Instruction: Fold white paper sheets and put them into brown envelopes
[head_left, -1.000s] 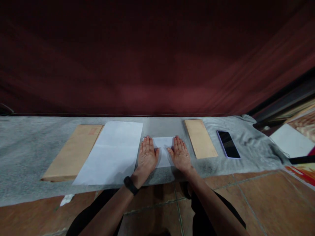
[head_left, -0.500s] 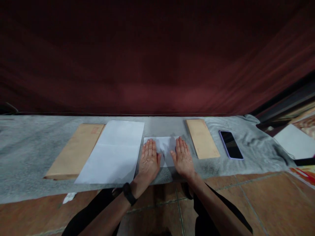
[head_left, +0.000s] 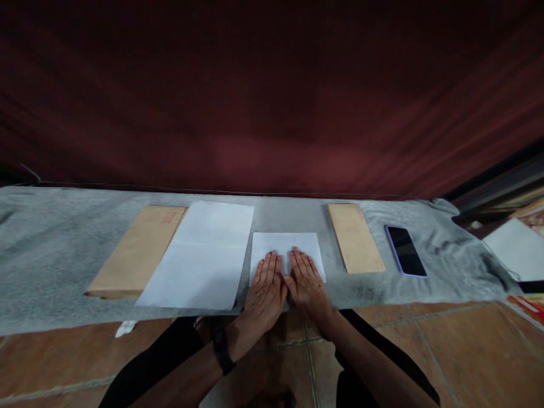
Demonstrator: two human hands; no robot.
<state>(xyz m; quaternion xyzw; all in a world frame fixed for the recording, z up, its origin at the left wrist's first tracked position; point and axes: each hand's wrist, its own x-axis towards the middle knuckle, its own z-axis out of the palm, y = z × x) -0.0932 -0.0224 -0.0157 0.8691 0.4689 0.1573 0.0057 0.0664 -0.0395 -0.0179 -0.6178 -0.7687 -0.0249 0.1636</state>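
A small white sheet of paper [head_left: 285, 241], perhaps folded, lies on the grey cloth in front of me. My left hand [head_left: 267, 286] rests palm down on its near left part, fingers stretched out. Beside it my right hand [head_left: 308, 283] lies flat on the near right part, the two thumbs meeting. Neither hand grips anything. The palms and fingers hide the paper's near edge. Just left of my hands is a stack of larger white paper [head_left: 204, 260] with a faint crease across it.
Brown envelopes [head_left: 134, 252] lie partly under the large paper at left; a narrower stack of brown envelopes [head_left: 356, 238] is at right. Farther right is a phone [head_left: 406, 251] in a purple case. A dark red curtain [head_left: 272, 153] hangs behind the grey cloth [head_left: 38, 255].
My hands have come closer together and slid toward the near edge of the small paper, leaving its far part uncovered. The view has shifted slightly.
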